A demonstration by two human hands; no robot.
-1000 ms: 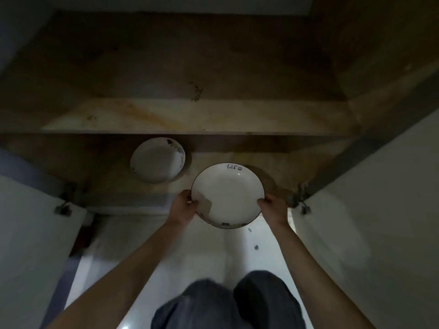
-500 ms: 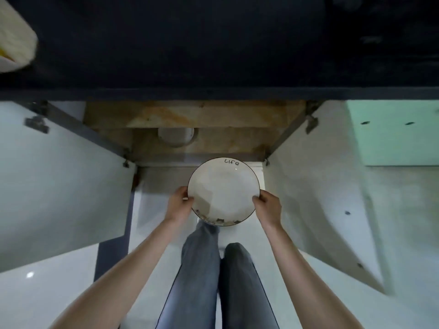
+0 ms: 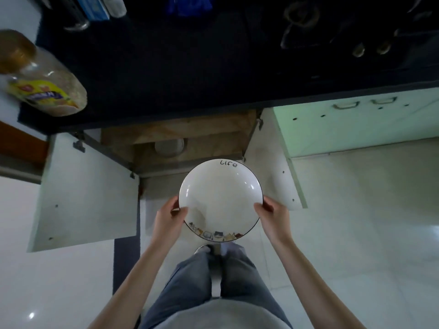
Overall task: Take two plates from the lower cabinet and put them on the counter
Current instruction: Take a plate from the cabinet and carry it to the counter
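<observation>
A white plate [image 3: 219, 198] with a dark rim, the word "Life" on its far edge and small pictures on its near edge, is held level in front of me, above the floor and outside the cabinet. My left hand [image 3: 169, 216] grips its left rim and my right hand [image 3: 273, 216] grips its right rim. A second white plate [image 3: 169, 146] lies inside the open lower cabinet [image 3: 190, 131], partly hidden under the edge of the dark counter [image 3: 190, 67].
Both cabinet doors stand open, the left door [image 3: 88, 188] and the right door [image 3: 280, 176] flanking my hands. A clear jar with a yellow label [image 3: 40, 79] sits at the counter's left end. Bottles and dark utensils line the counter's far side. White tiled floor lies below.
I have risen from the cabinet opening with the plate held in both hands. The counter top and its jar have come into view, and the cabinet now lies farther below.
</observation>
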